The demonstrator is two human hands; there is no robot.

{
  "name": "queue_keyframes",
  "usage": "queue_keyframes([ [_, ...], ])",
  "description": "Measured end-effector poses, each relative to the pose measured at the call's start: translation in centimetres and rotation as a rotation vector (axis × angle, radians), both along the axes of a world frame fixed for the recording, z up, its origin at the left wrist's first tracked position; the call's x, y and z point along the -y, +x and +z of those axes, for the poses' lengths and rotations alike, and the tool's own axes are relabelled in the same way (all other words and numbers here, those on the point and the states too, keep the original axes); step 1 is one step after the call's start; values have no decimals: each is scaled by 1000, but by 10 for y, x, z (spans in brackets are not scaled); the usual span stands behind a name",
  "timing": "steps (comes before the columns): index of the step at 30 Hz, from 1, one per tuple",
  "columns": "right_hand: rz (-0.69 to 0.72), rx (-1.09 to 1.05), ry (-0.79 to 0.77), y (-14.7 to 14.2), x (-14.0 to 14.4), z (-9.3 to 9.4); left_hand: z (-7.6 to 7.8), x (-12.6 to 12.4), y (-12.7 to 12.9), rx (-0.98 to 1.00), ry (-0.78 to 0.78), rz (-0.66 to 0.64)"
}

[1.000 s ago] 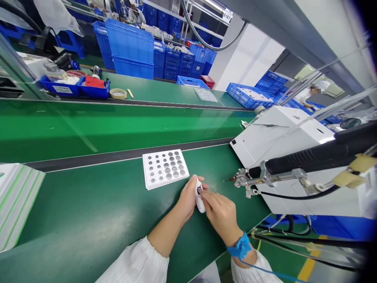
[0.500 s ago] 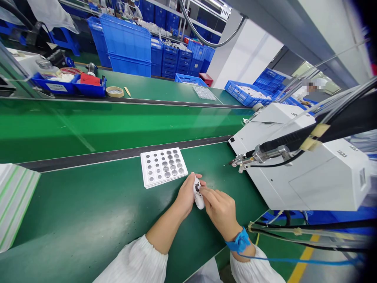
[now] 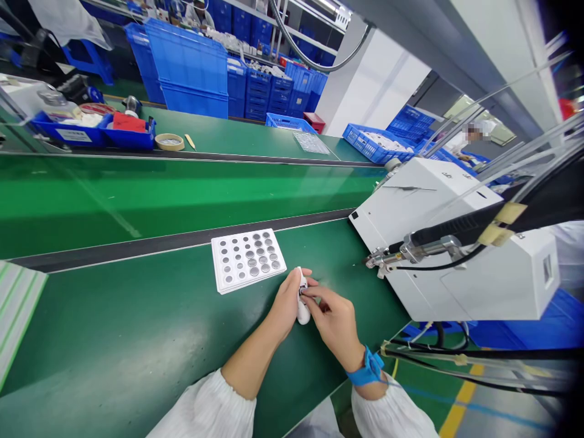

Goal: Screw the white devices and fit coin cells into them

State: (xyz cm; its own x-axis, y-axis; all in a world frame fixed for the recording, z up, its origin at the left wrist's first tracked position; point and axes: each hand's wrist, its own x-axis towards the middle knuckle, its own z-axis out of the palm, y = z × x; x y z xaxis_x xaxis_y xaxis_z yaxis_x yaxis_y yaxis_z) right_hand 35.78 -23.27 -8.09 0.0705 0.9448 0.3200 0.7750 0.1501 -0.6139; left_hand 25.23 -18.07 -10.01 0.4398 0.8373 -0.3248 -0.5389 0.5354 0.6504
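A: How far along did the work look?

B: Midway, I judged. The left hand [image 3: 286,299] was curled round a small white gadget [image 3: 302,309] just above the near desk [image 3: 137,328], fingers closed on its body. The right hand [image 3: 335,319] had thumb and forefinger pinched together at the gadget's top end, over a dark spot; whether a coin cell sat between them I couldn't tell.

A: And what was left?

B: Just beyond the hands lay the white tray [image 3: 247,259], roughly half its pockets filled with coin cells, the left ones mostly bare. To the right hung a black tool [image 3: 456,234] before a white machine [image 3: 438,243], untouched.
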Motion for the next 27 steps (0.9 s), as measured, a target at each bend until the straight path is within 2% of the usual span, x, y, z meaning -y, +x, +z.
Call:
queue_keyframes([
  [2,-113,-322,-141,0,-4,-4,0,-1,0,30,-16,-8],
  [4,-139,-530,-322,2,-9,-4,0,-1,0,32,-24,-28],
  [7,-73,-702,-560,9,-15,-1,2,1,-1,16,-8,-74],
  [9,-56,-766,-615,12,-18,0,2,2,-1,14,21,-92],
  [12,-63,-802,-612,13,-19,0,0,2,0,39,54,-104],
  [16,-57,-833,-590,11,-21,-1,1,1,1,91,6,-102],
  [20,9,-855,-591,10,-19,-2,11,1,-5,129,-52,-99],
  [24,-96,-879,-339,-6,-14,-5,31,-14,-28,36,31,93],
  [25,-115,-867,-266,-15,-15,-4,36,-24,-38,-9,77,159],
  [27,-68,-836,-178,-41,-18,0,45,-54,-67,-146,194,274],
])
